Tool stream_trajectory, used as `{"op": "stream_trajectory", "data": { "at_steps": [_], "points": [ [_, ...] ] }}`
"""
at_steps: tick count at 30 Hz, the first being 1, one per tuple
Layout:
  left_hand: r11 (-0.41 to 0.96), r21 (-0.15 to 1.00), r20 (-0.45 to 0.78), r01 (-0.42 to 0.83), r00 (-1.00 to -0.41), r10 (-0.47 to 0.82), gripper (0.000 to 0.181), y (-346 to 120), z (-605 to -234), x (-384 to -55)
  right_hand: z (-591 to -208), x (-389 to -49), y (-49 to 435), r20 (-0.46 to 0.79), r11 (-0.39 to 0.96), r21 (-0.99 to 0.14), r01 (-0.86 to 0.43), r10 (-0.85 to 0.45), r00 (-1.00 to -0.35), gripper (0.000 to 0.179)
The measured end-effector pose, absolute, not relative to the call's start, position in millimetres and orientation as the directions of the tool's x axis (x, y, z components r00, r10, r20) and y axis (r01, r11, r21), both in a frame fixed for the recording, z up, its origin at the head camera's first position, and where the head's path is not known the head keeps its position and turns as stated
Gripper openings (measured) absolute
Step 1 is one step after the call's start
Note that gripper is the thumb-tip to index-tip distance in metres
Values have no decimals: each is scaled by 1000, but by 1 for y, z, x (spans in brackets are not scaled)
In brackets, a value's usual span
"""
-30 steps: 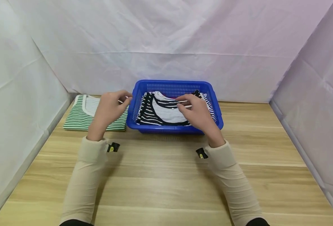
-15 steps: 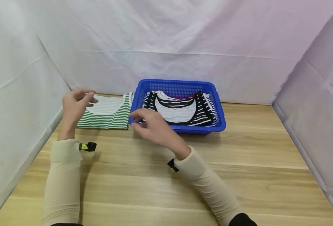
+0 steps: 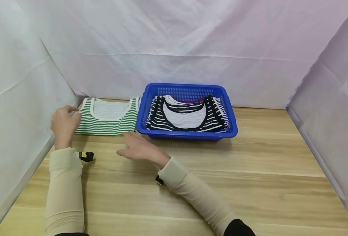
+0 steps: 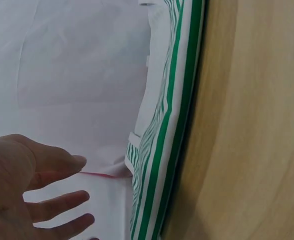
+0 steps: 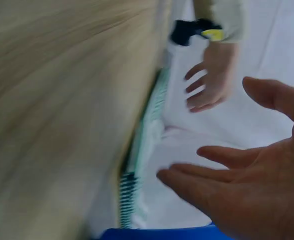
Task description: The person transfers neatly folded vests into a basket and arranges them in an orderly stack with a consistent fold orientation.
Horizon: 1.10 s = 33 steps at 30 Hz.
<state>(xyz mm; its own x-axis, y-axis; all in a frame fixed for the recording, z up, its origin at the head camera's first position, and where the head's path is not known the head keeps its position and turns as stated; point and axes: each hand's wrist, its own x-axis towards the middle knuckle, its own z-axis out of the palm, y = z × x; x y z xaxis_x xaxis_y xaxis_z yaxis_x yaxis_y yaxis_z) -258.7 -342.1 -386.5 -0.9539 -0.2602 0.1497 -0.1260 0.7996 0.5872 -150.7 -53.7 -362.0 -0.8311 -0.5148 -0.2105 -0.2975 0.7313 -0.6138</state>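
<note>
A folded green-and-white striped tank top (image 3: pixel 109 126) lies on the table against the basket's left side. My left hand (image 3: pixel 64 124) is at its left end, and in the left wrist view the fingers (image 4: pixel 62 202) are spread and apart from the cloth. By the front right corner of the tank top hovers my right hand (image 3: pixel 140 147), holding nothing. Its fingers (image 5: pixel 202 190) are extended in the right wrist view, where the picture is blurred.
A blue plastic basket (image 3: pixel 185 133) stands at the back middle. Inside lies a folded black-and-white striped top (image 3: pixel 159 119), with more striped and red cloth partly hidden beneath. White sheeting (image 3: pixel 174 39) walls the wooden table (image 3: pixel 265 164) at the back and sides.
Both hands have moved left, away from the basket's front; the right one crossed over the basket and came down nearer me. The left hand now uncovers most of the green striped tank top.
</note>
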Motion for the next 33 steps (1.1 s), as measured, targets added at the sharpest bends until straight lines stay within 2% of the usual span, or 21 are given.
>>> {"op": "stream_trajectory", "data": {
  "at_steps": [7,14,22,25,30,33],
  "points": [
    [815,567,-6,-115,-991,-135,53,-351,-394,-260,-385,-161,-49,-265,745,-650,-147,-404,-875,78],
    [839,539,-69,-78,-996,-48,61,-349,-398,-262,-392,-167,-45,-257,719,-665,-202,-474,-842,63],
    [873,487,-66,-25,-998,8,60,-351,-403,-267,-393,-173,-43,-288,695,-692,-195,-514,-808,72],
    [888,459,-96,-20,-995,27,62,-352,-404,-268,-393,-176,-41,-293,717,-651,-251,-542,-788,68],
    [908,420,-142,-17,-989,48,64,-353,-403,-268,-397,-181,-42,-297,762,-522,-383,-583,-756,58],
    [917,399,-162,-19,-986,50,66,-353,-400,-266,-392,-177,-42,-308,780,-458,-427,-590,-746,58]
  ]
}}
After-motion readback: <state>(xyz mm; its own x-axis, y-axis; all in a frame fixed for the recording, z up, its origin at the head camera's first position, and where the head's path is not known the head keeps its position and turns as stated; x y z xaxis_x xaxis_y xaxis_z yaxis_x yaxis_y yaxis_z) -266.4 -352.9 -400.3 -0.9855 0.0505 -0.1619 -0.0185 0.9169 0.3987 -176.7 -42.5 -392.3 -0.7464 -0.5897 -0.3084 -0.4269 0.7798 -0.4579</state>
